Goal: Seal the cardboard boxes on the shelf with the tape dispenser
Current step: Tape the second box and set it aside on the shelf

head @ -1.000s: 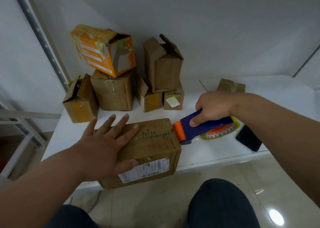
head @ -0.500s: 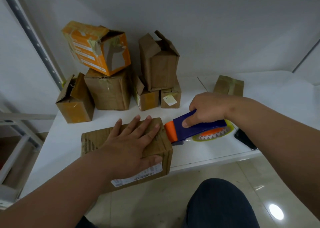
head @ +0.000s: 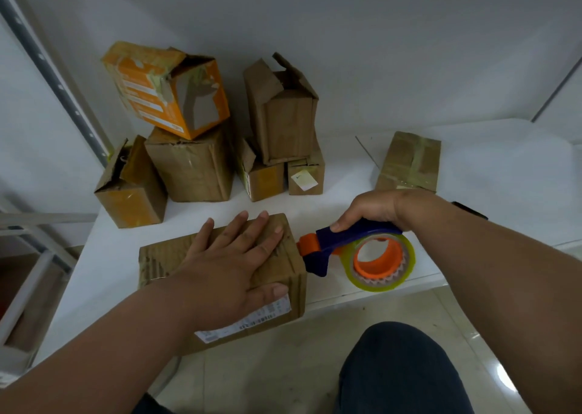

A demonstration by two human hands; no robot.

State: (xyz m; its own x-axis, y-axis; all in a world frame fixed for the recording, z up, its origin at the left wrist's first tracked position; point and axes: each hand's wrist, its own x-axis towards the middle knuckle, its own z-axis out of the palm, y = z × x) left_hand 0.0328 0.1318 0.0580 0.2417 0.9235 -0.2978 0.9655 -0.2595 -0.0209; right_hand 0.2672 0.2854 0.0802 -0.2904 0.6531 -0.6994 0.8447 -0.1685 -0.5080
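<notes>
A brown cardboard box (head: 163, 259) with a white label lies at the front edge of the white shelf (head: 107, 256). My left hand (head: 233, 262) presses flat on its top, fingers spread, thumb over the front face. My right hand (head: 368, 209) grips the blue handle of the tape dispenser (head: 343, 243), whose orange front end touches the box's upper right edge. Its roll of clear tape (head: 382, 261) on an orange core hangs tilted toward me, just right of the box.
Several worn boxes are stacked at the back left, topped by an orange one (head: 163, 89). A taped flat box (head: 409, 161) lies at the back right. A dark phone (head: 469, 210) peeks out behind my right forearm. My knee (head: 400, 369) is below the shelf edge.
The dispenser has rolled so its tape roll now faces me instead of lying flat. My left hand has slid right across the box top.
</notes>
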